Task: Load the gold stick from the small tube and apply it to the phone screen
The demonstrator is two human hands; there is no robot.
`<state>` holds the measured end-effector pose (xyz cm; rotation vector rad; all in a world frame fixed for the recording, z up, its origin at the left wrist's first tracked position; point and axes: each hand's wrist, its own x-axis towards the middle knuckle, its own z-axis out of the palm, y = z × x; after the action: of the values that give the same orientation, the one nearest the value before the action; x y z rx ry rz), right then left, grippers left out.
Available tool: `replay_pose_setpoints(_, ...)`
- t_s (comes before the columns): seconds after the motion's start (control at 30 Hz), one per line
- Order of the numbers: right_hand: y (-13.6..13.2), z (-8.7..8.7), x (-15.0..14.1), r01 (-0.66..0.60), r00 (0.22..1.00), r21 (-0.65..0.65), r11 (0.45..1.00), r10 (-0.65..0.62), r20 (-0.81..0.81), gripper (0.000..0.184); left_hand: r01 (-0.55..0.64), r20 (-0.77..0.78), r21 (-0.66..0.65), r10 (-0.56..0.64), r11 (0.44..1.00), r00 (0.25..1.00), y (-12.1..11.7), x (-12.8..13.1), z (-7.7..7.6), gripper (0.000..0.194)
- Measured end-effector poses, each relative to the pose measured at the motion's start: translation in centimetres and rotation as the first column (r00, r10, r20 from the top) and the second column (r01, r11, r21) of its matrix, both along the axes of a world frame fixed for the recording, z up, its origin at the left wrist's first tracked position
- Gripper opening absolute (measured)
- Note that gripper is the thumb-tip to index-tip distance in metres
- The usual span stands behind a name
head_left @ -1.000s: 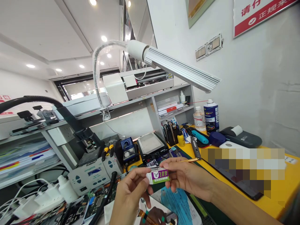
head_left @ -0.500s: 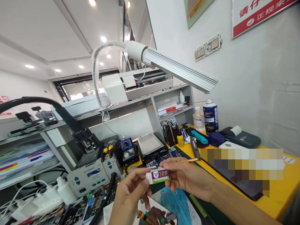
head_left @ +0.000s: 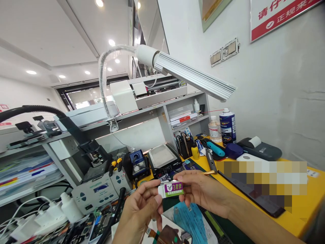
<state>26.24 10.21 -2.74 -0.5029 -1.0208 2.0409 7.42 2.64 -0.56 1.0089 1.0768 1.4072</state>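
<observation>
A small purple, green and white razor blade box [head_left: 173, 188] with an eagle on its label is held level between both hands. My left hand [head_left: 142, 208] pinches its white left end between thumb and fingers. At its right end, the fingers of my right hand [head_left: 200, 189] are closed on the box. A thin gold-coloured stick [head_left: 210, 172] pokes out behind the right hand; most of its length is hidden. Below the hands lie a white sheet with a brown flex cable [head_left: 152, 234] and a blue-marked sheet [head_left: 190, 220].
A grey hot-air station [head_left: 96, 193], circuit boards [head_left: 101, 223] and a white power strip [head_left: 35, 223] crowd the left. A lamp [head_left: 193, 74] hangs overhead. On the right are a spray can [head_left: 228, 127], a phone [head_left: 269, 206] and a pixelated patch.
The box has turned slightly, its label now facing me more squarely. Less of the gold-coloured stick shows behind my right hand. Both hands keep their hold.
</observation>
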Motion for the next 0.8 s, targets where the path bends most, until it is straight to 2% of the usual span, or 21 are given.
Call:
replay_pose_setpoints(0.63,0.02,0.27,-0.15,-0.010,1.000,-0.030,0.999,0.010,0.008,0.014,-0.008,0.037,0.032,0.007,0.999,0.999,0.18,0.11,-0.24,0.058)
replay_pose_setpoints(0.8,0.09,-0.03,-0.04,0.002,1.000,-0.003,1.000,-0.002,0.026,0.013,-0.056,0.004,0.019,0.056,0.998,0.998,0.38,0.06,-0.41,0.056)
